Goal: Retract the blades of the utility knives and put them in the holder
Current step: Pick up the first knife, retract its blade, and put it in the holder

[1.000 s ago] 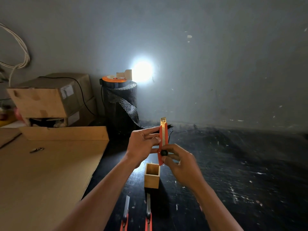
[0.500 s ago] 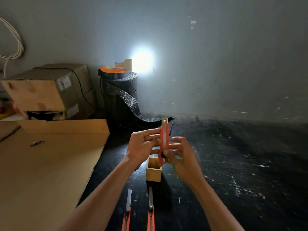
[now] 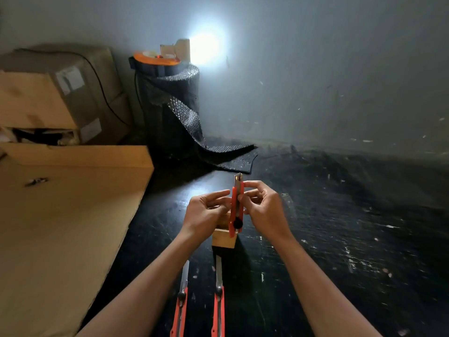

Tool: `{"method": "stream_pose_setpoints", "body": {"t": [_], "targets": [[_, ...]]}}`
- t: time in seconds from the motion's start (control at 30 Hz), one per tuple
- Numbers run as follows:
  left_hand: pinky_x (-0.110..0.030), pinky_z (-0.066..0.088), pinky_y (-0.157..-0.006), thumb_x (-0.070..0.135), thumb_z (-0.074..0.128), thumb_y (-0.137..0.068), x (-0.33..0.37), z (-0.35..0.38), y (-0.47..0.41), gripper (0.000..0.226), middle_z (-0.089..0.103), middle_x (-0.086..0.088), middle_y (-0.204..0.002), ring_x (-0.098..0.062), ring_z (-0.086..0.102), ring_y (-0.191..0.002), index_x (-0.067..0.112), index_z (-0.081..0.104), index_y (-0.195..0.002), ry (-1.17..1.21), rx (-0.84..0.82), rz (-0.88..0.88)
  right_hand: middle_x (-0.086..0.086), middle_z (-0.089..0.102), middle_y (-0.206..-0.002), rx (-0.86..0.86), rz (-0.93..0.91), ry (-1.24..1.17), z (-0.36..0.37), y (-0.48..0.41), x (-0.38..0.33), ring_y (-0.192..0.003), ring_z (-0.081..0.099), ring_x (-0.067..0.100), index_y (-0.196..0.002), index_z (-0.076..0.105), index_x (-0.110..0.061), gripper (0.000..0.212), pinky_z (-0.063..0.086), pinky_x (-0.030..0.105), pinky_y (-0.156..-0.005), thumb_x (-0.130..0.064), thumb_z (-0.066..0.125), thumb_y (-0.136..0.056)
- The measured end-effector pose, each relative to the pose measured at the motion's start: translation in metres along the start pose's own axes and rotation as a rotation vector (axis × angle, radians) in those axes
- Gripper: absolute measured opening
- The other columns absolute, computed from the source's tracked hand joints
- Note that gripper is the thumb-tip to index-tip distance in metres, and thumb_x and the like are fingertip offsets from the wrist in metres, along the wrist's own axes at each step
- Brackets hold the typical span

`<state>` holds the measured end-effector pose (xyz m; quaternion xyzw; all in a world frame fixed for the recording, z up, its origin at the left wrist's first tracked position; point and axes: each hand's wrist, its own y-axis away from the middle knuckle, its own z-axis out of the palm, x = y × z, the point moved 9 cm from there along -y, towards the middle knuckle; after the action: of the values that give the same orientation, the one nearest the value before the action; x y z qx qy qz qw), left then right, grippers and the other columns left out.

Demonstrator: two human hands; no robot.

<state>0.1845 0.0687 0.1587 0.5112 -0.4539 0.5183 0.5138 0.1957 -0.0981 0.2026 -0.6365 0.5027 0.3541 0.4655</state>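
A red utility knife (image 3: 236,205) stands upright with its lower end at the mouth of the small wooden holder (image 3: 223,239). Only a short metal tip shows at its top. My right hand (image 3: 263,207) pinches the knife's upper part between thumb and fingers. My left hand (image 3: 207,212) is just left of the knife, fingers spread, fingertips near its edge. Two more red utility knives lie on the black table near me, the left one (image 3: 181,300) and the right one (image 3: 218,297), both with long blades extended toward the holder.
A large cardboard sheet (image 3: 60,227) covers the table's left side. Cardboard boxes (image 3: 56,93) are stacked at the back left. A black mesh roll (image 3: 170,110) with an orange reel on top stands by the wall, under a bright light spot.
The held knife has come down from in front of me to the holder's mouth. My right hand has shifted from the black slider knob to the knife's upper part. My left hand has loosened its hold.
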Motion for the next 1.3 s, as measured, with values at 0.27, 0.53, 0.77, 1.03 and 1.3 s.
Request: {"method": "stream_pose_setpoints", "body": {"t": [0.27,0.53,0.77,1.03,1.3], "targets": [[-0.041,0.056,-0.101,0.013,0.081,-0.086,-0.074,-0.023,-0.040,0.049,0.068,-0.007,-0.135,-0.021,0.067,-0.119,0.013,0.066,-0.133,-0.453,0.124,-0.085,0.000,0.074,-0.080,0.059,0.064,0.108,0.026,-0.045,0.061,-0.068,0.074,0.011,-0.109,0.066,-0.022,0.021,0.063,0.036,-0.059,-0.011,0.069,-0.091],[-0.039,0.038,-0.114,0.024,0.091,-0.069,-0.132,-0.004,-0.062,0.121,0.043,-0.013,-0.157,-0.028,0.042,-0.144,0.013,0.015,-0.162,-0.670,-0.058,-0.227,-0.003,0.074,-0.084,0.089,0.138,0.269,0.049,-0.058,0.112,-0.074,0.072,0.014,-0.104,0.064,-0.022,0.018,0.062,0.035,-0.065,-0.014,0.069,-0.089],[-0.037,0.039,-0.114,0.028,0.090,-0.075,-0.144,0.000,-0.073,0.112,0.050,-0.011,-0.153,-0.027,0.048,-0.141,0.013,0.021,-0.161,-0.691,-0.054,-0.194,0.003,0.075,-0.090,0.058,0.236,0.370,0.058,-0.048,0.150,-0.079,0.071,0.023,-0.102,0.062,-0.019,0.017,0.059,0.036,-0.067,-0.012,0.067,-0.087],[-0.033,0.038,-0.113,0.022,0.086,-0.079,-0.153,-0.003,-0.075,0.098,0.052,-0.009,-0.151,-0.025,0.048,-0.140,0.013,0.030,-0.159,-0.694,-0.021,-0.193,0.005,0.072,-0.093,-0.003,0.297,0.414,0.062,-0.049,0.174,-0.083,0.064,0.021,-0.096,0.066,-0.016,0.010,0.040,0.022,-0.058,-0.014,0.069,-0.087],[-0.037,0.051,-0.101,0.025,0.085,-0.079,-0.151,-0.004,-0.072,0.075,0.066,-0.006,-0.129,-0.025,0.062,-0.121,0.015,0.049,-0.144,-0.696,-0.005,-0.191,0.007,0.074,-0.099,-0.008,0.290,0.425,0.057,-0.052,0.173,-0.092,0.068,0.023,-0.106,0.070,-0.013,0.017,0.049,0.027,-0.073,-0.011,0.065,-0.090]]}}
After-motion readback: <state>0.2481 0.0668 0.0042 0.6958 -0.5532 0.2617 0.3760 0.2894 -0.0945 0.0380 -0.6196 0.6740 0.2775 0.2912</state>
